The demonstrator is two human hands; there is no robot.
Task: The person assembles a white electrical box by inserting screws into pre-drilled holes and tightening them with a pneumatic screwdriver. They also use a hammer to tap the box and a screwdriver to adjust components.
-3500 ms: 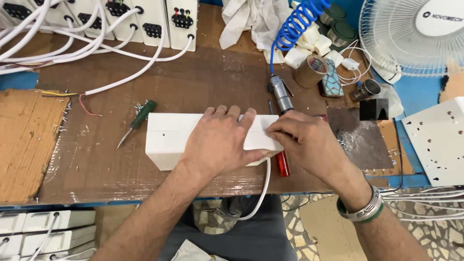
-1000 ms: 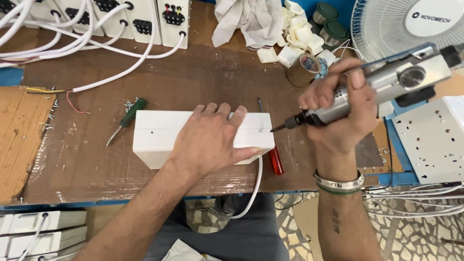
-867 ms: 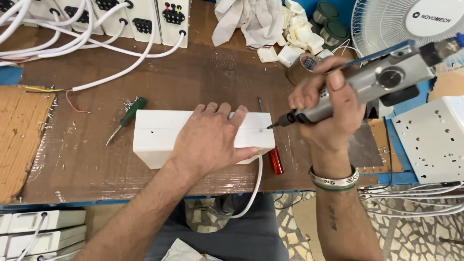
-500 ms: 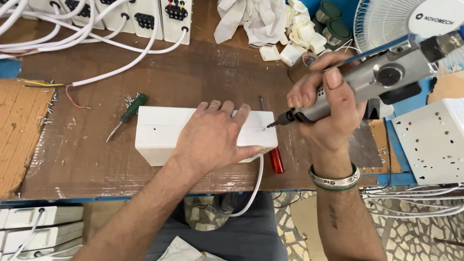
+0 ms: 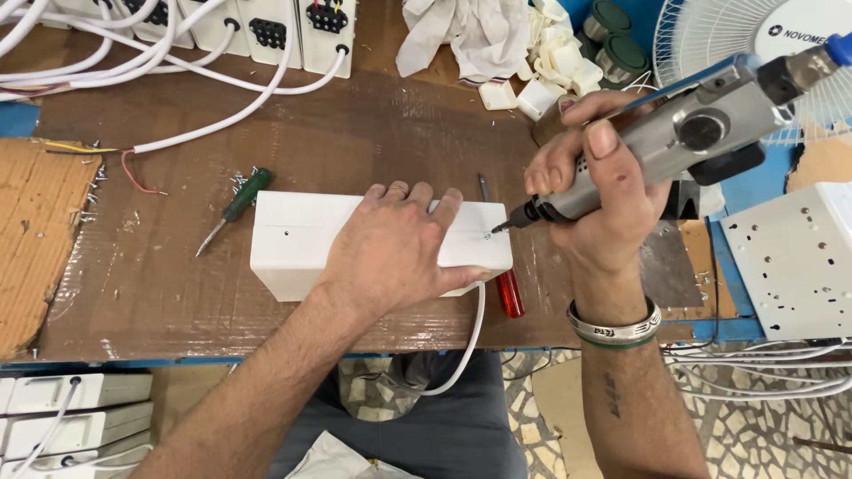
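A white rectangular box (image 5: 293, 244) lies on the brown worktable (image 5: 373, 133), with a white cable (image 5: 461, 346) running out of its near side. My left hand (image 5: 395, 244) lies flat on top of the box and presses it down. My right hand (image 5: 590, 191) grips a grey pneumatic screwdriver (image 5: 683, 133). Its bit tip touches a screw (image 5: 487, 235) at the box's right top corner.
A green-handled screwdriver (image 5: 235, 208) lies left of the box, a red-handled one (image 5: 506, 284) at its right end. White socket boxes with cables (image 5: 293, 27) line the back, beside rags (image 5: 461, 31). A fan (image 5: 710, 35) and a white perforated plate (image 5: 799, 262) stand right. Cardboard (image 5: 35, 231) lies left.
My right hand left the box, picked up the pneumatic screwdriver and brought its bit down onto the screw at the box's right corner. My left hand stays on the box.
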